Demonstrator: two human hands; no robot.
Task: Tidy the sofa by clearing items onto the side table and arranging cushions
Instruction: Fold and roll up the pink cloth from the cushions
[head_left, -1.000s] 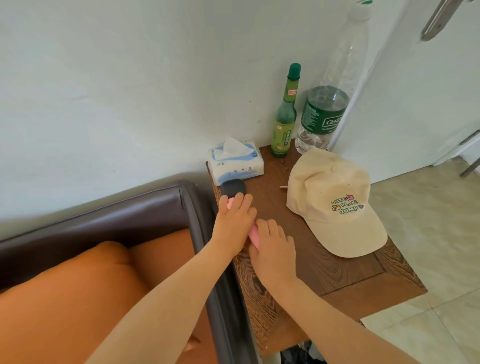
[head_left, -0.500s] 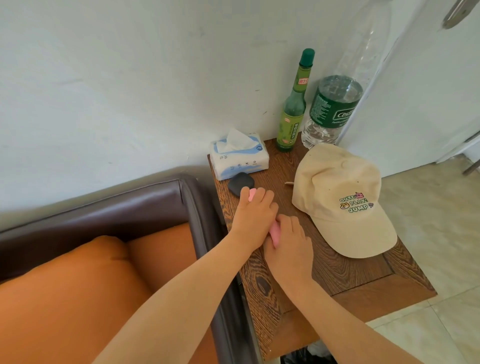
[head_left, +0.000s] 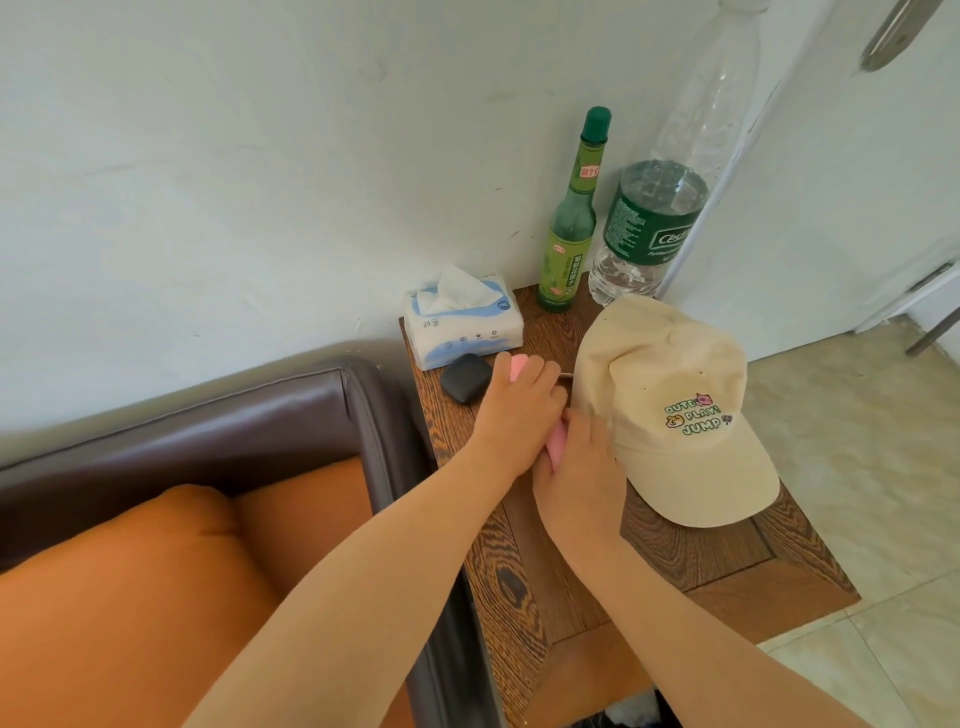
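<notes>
We have both hands on a pink object (head_left: 517, 367) lying on the wooden bench (head_left: 727, 561), between the black case (head_left: 466, 377) and the beige cap (head_left: 675, 410). Its long axis runs from far-left to near-right: one pink end shows past our left hand's (head_left: 519, 410) fingertips, the other beside our right hand (head_left: 579, 475). The left hand lies over the far part with fingers curled on it; the right hand's fingers curl round the near end. What the object is, we cannot tell. Both hands sit equally near, so letting go looks like the next step.
</notes>
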